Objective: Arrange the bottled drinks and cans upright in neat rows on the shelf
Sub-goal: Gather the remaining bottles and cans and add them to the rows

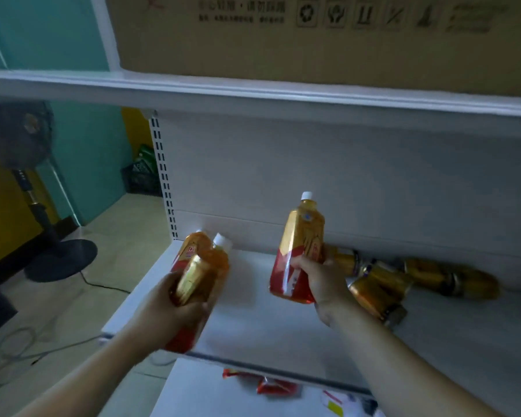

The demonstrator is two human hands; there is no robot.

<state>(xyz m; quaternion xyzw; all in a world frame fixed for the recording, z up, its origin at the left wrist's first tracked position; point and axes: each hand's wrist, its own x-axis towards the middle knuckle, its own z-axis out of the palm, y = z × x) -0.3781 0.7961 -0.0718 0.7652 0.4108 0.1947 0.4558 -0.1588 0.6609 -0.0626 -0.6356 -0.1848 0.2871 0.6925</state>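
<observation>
Left grip [170,300] curls round what look like two bottles [200,263], tilted over the shelf [253,323] edge. Right grip [322,281] clasps one bottle [301,245], near upright above bare shelf; it likely needs only lowering. Loose bottles [379,284] lie flat just right of it.

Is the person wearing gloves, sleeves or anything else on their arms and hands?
No. The left hand and right hand are bare, without gloves. The left forearm and right forearm are bare too; no sleeve reaches into view. I see no watch, bracelet or ring, though the picture is blurry.
</observation>
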